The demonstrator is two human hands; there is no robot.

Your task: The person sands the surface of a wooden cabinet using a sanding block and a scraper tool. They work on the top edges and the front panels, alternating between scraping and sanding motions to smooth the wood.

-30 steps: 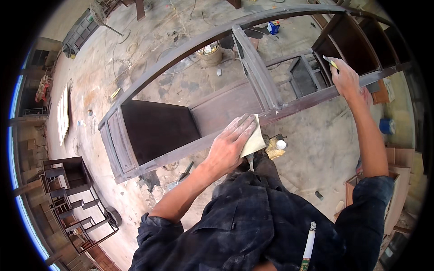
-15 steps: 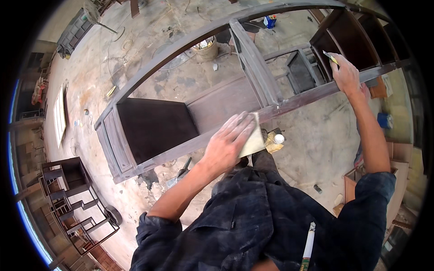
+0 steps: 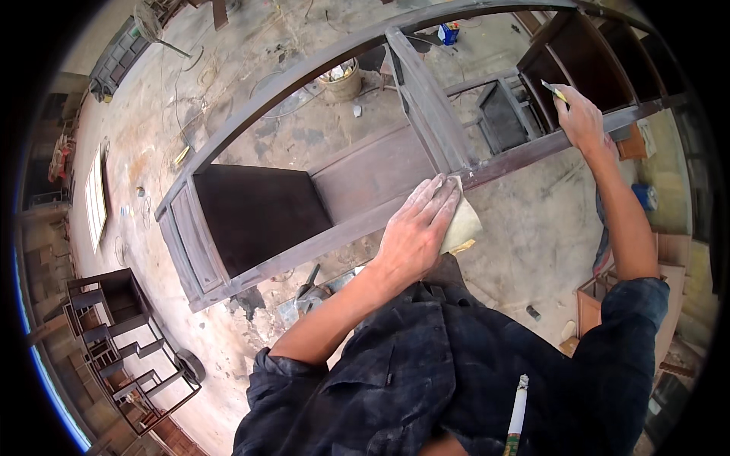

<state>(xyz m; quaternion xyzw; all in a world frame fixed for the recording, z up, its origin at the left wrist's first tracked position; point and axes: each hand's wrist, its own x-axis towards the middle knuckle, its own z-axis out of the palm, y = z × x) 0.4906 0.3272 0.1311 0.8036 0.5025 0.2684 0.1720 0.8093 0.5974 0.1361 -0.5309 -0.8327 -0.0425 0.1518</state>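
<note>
A large dark wooden cabinet frame (image 3: 327, 242) lies across in front of me, its surface dusty and greyish. My left hand (image 3: 414, 234) presses a pale yellowish sheet of sandpaper (image 3: 465, 224) onto the near rail, close to where the crosspiece (image 3: 426, 99) joins it. White dust coats those fingers, and part of the sheet sticks out past them. Farther right, my right hand (image 3: 584, 125) is closed around a small knife-like tool (image 3: 557, 92) with a yellow handle and a metal tip. That hand is at the near rail, beside the cabinet's dark compartments.
Beyond the frame stand a bucket of waste (image 3: 341, 82) and a blue can (image 3: 449, 33). At lower left is a dark shelf unit (image 3: 114, 319). A blue container (image 3: 644, 197) and a brown wooden piece (image 3: 589, 310) stand at right. Cables lie on the stained floor.
My left hand has slid the sandpaper to the right along the near rail, up to the crosspiece joint. The right hand keeps its tool in nearly the same place.
</note>
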